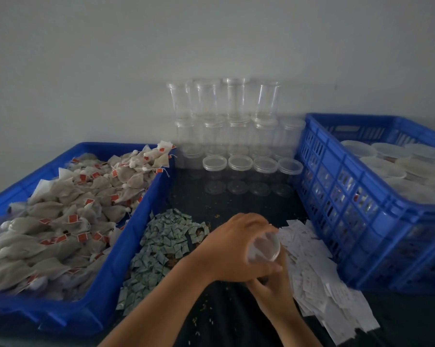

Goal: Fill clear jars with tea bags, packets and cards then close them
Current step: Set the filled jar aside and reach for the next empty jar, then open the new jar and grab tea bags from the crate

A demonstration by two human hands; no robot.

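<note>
1. The left hand [234,249] reaches in over the middle of the dark counter [224,329], its fingers curled over a clear jar [265,247] and gripping it.
2. The jar is held off the counter and tilted, with one round end facing up toward the camera. It is blurred, and I cannot tell what is inside it.
3. The right hand [276,294] lies just under the left hand with its fingers bent, up against the jar's lower side. The left hand covers the contact, so I cannot tell whether it grips the jar.
4. Along the counter's left edge a blue tray [126,246] is heaped with tea bags [61,221] bearing red tags.
5. Just right of the tray, a pile of small grey-green packets [161,246] lies on the counter, near the left wrist.
6. A spread of white cards [316,274] lies toward the counter's right side, just beside the right hand.
7. At the right edge a blue slatted crate [349,196] holds jars with pale lids [399,166].
8. At the back edge, against the wall, empty clear jars [224,101] stand stacked in rows.
9. Small crumbs [206,309] dot the counter near the front edge.
</note>
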